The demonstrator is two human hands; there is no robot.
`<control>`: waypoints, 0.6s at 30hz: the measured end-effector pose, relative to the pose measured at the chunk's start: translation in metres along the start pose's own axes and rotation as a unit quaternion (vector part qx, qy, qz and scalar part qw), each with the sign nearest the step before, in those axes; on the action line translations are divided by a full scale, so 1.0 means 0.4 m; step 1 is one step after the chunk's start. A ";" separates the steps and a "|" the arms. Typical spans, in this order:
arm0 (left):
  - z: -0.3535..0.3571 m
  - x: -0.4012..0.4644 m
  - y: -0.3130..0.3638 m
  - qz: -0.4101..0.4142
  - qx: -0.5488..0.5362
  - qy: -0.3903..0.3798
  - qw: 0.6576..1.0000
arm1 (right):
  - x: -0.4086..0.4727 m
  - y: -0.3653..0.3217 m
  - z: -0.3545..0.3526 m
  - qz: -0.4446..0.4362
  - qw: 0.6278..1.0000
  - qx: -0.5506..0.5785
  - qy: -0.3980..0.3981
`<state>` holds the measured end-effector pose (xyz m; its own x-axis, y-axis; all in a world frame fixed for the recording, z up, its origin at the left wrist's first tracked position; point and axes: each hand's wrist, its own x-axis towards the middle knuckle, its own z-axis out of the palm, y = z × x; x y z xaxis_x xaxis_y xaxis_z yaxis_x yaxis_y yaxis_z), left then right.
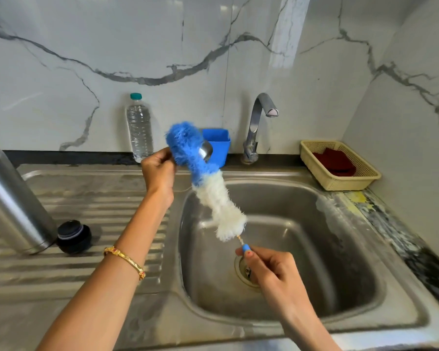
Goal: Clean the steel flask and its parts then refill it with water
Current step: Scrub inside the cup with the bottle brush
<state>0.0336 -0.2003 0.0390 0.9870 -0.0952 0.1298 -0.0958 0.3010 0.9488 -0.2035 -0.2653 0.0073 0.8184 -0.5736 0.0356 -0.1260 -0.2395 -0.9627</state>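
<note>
The steel flask [13, 201] stands on the ribbed drainboard at the far left. Its black stopper [74, 236] lies beside its base. My left hand [159, 171] grips a small steel cup-shaped lid [206, 149], which is mostly hidden behind the brush. A long bottle brush [208, 183], blue at the top and white lower down, bends over that lid. My right hand [266, 267] pinches the brush's blue handle tip above the sink basin [327, 249].
The tap [257, 125] stands behind the sink with no water running. A clear plastic water bottle [139, 127] and a blue container [219, 145] stand by the wall. A cream basket [360, 178] with a dark red cloth sits at the back right.
</note>
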 end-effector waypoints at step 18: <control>0.046 -0.067 0.059 -0.294 -0.274 0.001 0.916 | 0.032 0.000 0.013 0.147 0.973 0.177 0.026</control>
<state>0.0025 -0.2082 0.0631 0.8477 -0.3923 -0.3571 0.5305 0.6292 0.5680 -0.1901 -0.2684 0.0061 0.7459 -0.6175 -0.2498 -0.1418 0.2192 -0.9653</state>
